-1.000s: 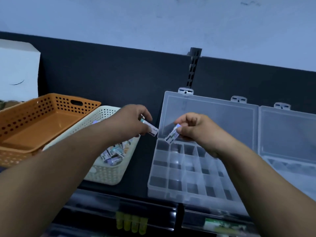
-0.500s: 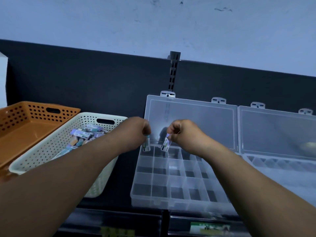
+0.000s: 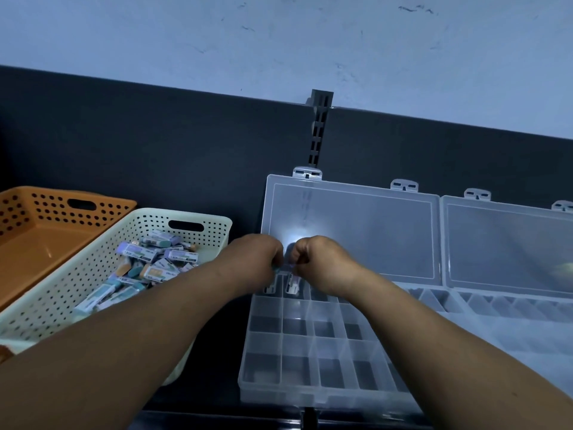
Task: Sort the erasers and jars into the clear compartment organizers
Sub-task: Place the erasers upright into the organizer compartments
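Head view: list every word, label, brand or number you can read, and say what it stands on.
Nothing can be read.
Erasers in the cream basket: printed sleeves, for example one near the top, too small and blurred.
Eraser in the left hand, at: dark marks, unreadable.
Eraser in the right hand, at: same.
Orange basket, clear organizer, second organizer: no print visible.

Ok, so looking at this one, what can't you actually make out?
Head view only:
- Whether the left hand and right hand have let go of the two erasers: curled fingers cover the tops.
- Print on the erasers in the cream basket: too small.
- The right organizer: cut off by the frame edge, blurred.
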Available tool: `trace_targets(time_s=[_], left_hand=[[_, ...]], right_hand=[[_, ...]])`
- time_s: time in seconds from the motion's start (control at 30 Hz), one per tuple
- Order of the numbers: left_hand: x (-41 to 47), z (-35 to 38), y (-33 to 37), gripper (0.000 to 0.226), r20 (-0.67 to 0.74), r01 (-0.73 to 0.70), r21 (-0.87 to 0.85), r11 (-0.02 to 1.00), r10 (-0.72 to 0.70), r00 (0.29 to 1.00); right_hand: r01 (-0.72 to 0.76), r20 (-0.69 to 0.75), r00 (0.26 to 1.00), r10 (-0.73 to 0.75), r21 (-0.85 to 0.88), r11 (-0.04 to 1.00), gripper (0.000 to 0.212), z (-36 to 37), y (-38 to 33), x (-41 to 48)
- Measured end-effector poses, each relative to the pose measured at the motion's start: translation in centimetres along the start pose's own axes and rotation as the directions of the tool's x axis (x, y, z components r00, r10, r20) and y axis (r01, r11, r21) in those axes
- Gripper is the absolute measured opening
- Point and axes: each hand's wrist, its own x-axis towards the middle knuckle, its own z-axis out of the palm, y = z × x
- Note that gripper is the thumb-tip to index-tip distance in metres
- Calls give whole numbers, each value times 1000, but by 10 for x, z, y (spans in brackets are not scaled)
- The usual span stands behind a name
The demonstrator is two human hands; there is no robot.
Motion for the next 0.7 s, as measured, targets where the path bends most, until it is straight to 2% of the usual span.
trace_targets(time_s=[0.17, 0.47, 0.57, 0.7], left_hand=[[4, 4, -5, 30, 19, -10, 12, 1000, 10, 1000], [4, 3, -12, 37, 54, 5, 10, 1000, -6, 999], [3, -1, -12, 42, 58, -11, 12, 1000, 11, 998], [-8, -26, -16, 39, -73, -55, -36, 998, 52, 996]], right_hand=[[6, 21, 1000, -6, -7, 1000, 31, 2, 4, 3], [38, 59, 998, -39, 5, 999, 16, 3, 9, 5], [38, 61, 997, -38, 0, 999, 20, -1, 8, 5], [70, -29, 997, -71, -12, 997, 25, -14, -6, 3]])
